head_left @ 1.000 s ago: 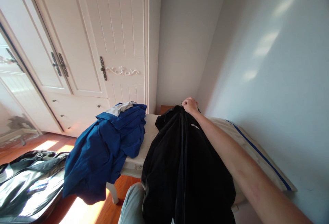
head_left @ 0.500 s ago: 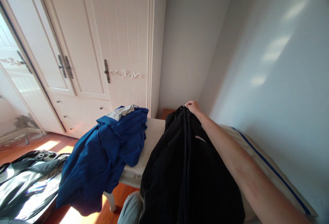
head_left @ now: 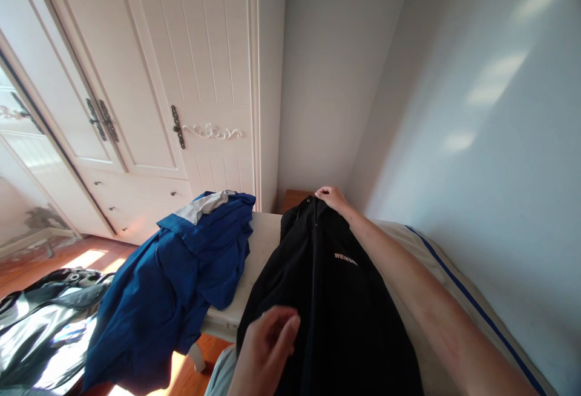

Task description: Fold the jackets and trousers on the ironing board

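A black jacket (head_left: 354,317) with pale lettering on the chest lies spread out toward me, a dark strip running down its middle. My right hand (head_left: 330,196) is closed on the top edge at its neck, pinching the cloth beside a small round snap. Over the lower part of the jacket, left of the middle strip, hovers my left hand (head_left: 267,344). Its fingers are loosely curled with a gap between them and the thumb, and I see nothing in it. Whether it touches the cloth I cannot tell.
A blue garment (head_left: 181,275) with a whitish lining hangs over the cream bench (head_left: 261,238) on the left. Behind stands a white wardrobe (head_left: 209,81). An open bag of clothes (head_left: 54,323) lies at lower left. A cream cushion (head_left: 436,287) with blue piping sits by the wall.
My left hand has come into view from below, over the jacket. My right hand still holds the neck edge. The view has shifted slightly.
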A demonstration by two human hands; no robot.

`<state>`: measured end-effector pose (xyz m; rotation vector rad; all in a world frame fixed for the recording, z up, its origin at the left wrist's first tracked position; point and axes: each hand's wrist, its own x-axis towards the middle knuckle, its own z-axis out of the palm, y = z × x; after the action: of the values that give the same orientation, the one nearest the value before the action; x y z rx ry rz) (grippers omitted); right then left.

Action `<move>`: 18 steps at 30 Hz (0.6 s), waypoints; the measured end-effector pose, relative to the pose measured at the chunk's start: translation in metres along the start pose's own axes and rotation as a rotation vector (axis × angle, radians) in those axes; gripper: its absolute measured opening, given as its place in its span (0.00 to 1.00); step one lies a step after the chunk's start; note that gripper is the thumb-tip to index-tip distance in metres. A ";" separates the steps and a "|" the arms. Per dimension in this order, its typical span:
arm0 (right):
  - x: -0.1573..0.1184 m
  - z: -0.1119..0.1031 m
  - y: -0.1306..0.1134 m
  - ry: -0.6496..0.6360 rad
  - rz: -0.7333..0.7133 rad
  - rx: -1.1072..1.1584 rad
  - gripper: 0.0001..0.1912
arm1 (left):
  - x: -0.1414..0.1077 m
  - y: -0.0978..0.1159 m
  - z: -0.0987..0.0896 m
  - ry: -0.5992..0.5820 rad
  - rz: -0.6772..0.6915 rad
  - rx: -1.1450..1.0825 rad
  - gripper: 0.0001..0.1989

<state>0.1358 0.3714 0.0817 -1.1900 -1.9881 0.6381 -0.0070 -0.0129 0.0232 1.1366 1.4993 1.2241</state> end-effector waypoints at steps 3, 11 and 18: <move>0.000 -0.006 -0.001 -0.040 -0.035 0.060 0.11 | 0.082 0.033 0.034 0.171 0.255 0.208 0.18; 0.007 -0.012 0.005 -0.076 -0.029 0.123 0.12 | 0.164 0.076 0.078 0.138 0.288 0.768 0.20; 0.023 0.004 0.004 -0.116 -0.007 0.108 0.06 | 0.148 0.076 0.086 0.052 0.292 0.944 0.26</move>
<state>0.1276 0.3935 0.0837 -1.1030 -2.0246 0.8164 0.0554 0.1563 0.0753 1.9915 2.0773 0.6891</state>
